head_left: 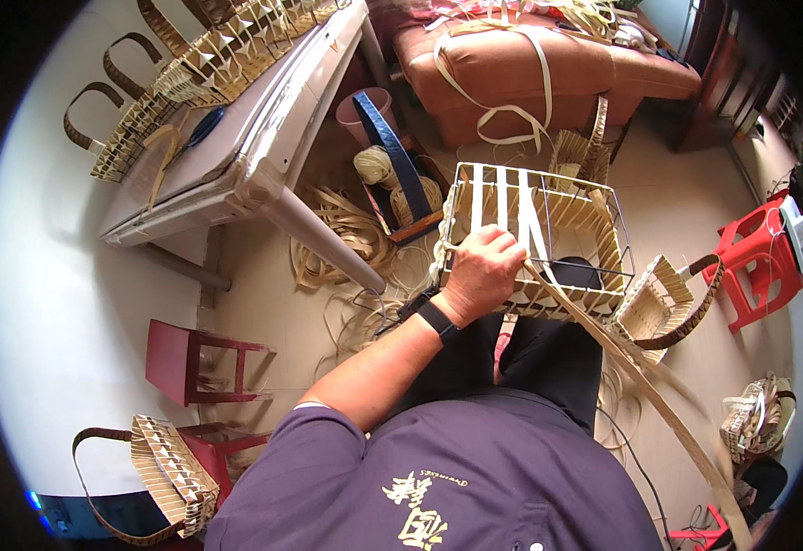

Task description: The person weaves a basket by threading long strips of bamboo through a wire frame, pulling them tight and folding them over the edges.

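My left hand (484, 271), with a dark band on its wrist, is closed at the near side of a wire-framed basket (614, 225) over my lap. Its fingers pinch a flat tan strip (594, 332). From there the strip runs out to the lower right, its far end blurred. Several pale strips (501, 197) cross the wire frame in front of the hand, and woven bands line the basket's walls. Inside the basket lies a dark oval thing (576, 273). I cannot see my right hand.
A grey table (263, 138) holding handled baskets stands at upper left. Coiled strips (346, 239) and a blue-handled box (401, 184) lie on the floor. Small baskets (656, 303) sit to the right, near a red stool (755, 266). A brown padded seat (511, 78) is ahead.
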A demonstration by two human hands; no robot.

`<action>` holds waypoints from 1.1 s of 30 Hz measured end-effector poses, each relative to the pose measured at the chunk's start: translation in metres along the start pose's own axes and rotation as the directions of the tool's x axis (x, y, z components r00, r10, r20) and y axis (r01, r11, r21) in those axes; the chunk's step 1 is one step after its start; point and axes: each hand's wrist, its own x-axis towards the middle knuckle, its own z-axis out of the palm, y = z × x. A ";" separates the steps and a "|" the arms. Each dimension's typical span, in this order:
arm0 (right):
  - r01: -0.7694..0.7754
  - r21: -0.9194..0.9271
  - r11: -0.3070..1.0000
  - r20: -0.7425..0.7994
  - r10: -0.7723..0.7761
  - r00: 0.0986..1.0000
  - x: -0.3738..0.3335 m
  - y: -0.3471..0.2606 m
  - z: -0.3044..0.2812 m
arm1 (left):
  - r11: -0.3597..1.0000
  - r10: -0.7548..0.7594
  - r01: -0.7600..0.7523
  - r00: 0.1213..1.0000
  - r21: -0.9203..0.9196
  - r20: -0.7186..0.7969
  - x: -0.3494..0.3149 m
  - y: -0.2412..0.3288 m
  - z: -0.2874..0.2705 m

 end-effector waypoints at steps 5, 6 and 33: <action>-0.338 -0.087 0.937 -0.291 0.300 0.908 -0.058 0.044 0.031 | 1.000 -0.018 0.018 1.000 -0.013 0.017 0.000 0.014 -0.001; -0.399 -0.094 0.912 -0.350 0.345 0.871 -0.063 0.052 0.036 | 1.000 -0.014 0.014 1.000 -0.006 0.022 0.001 0.014 -0.002; -0.772 0.079 0.630 -0.168 0.772 0.613 0.016 0.184 0.174 | 1.000 -0.003 0.005 0.997 -0.030 0.073 0.000 0.029 -0.004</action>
